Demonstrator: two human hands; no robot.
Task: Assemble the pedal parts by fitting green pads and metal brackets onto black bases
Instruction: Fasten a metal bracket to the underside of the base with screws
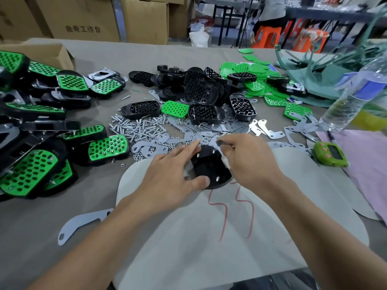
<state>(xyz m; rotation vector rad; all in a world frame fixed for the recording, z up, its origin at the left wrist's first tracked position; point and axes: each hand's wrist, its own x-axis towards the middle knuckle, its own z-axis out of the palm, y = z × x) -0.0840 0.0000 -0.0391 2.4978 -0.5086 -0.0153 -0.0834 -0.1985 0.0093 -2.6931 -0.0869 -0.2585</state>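
On a white sheet at the middle of the grey table: one black base. Lies bottom up, with three screw ends standing out of its back.

Left hand: rests over the left side of the black base, fingers spread and nearly straight. Reaches with the index finger past the far edge and presses the thumb against the near rim.

Right hand: hovers just beyond the far right corner of the base. Pinches a small metal piece between thumb and forefinger, the other fingers curled under. Too small to tell whether nut or washer.

Writing:
- In red on the white sheet, just below the base: two marks, readable as "55" or "SS".
- On a cardboard box behind the table: five printed Chinese characters, the last three 工作台, the first two unclear.
- On the water bottle at right: a blue and white label, wording blurred.

Beyond the hands:
- metal brackets spread flat
- screws and nuts scattered to their left
- loose black bases heaped farther back
- green pads at the far right of that heap

At left, a pile of finished pedals, green on black. Beside the left forearm, a single bracket. At right, a green timer with pink buttons, no digits legible.
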